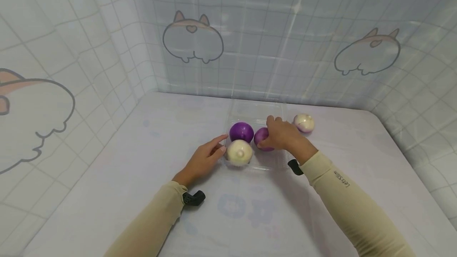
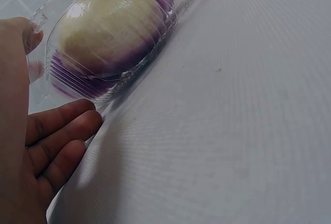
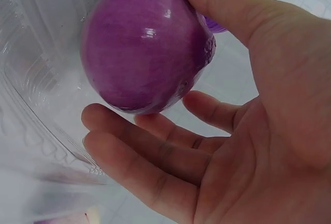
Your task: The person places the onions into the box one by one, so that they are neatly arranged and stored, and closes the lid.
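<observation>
My right hand holds a glossy purple onion over the right half of a clear plastic container. The thumb lies on one side of the onion and the fingertips meet the other. In the container's left half, a dark purple onion sits behind a pale onion, whose lower part shows purple through the plastic in the left wrist view. My left hand is at the container's left wall with its fingers loosely extended. Thumb and index fingertips are by the rim; their exact contact is unclear.
Another pale onion with purple streaks lies on the white tabletop, right of the container. The container's clear lid appears raised or folded back behind it. Tile-patterned sheets surround the table at the back and sides.
</observation>
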The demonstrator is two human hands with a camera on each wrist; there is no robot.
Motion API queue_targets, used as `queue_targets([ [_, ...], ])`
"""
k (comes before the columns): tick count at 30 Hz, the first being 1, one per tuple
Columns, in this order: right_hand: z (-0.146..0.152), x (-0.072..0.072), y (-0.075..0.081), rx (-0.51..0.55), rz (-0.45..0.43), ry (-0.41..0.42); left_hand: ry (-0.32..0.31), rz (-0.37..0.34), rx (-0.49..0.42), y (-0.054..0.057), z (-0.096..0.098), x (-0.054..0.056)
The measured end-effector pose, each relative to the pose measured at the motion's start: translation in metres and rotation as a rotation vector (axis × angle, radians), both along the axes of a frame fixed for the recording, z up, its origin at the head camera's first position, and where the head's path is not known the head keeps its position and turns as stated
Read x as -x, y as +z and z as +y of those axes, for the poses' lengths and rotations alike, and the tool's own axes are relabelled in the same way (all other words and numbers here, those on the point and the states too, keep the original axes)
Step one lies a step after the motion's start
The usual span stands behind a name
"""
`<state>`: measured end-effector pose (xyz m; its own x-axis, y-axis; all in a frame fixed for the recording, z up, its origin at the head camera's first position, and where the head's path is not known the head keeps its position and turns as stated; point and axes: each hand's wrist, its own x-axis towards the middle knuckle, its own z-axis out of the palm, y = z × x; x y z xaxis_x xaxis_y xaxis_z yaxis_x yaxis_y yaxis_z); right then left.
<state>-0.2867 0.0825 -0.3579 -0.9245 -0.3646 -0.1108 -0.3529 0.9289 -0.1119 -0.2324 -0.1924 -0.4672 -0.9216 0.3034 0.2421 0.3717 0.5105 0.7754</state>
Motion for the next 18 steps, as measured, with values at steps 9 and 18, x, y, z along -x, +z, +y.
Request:
queue_targets([
  [9,0.003,0.0,0.002,0.002,-0.018,0.009,0.002,0.005,0.006,0.001,0.0,0.0],
  [18,0.012,0.002,0.008,0.157,-0.047,-0.053,0.003,-0.003,0.005,0.002,0.0,-0.001],
])
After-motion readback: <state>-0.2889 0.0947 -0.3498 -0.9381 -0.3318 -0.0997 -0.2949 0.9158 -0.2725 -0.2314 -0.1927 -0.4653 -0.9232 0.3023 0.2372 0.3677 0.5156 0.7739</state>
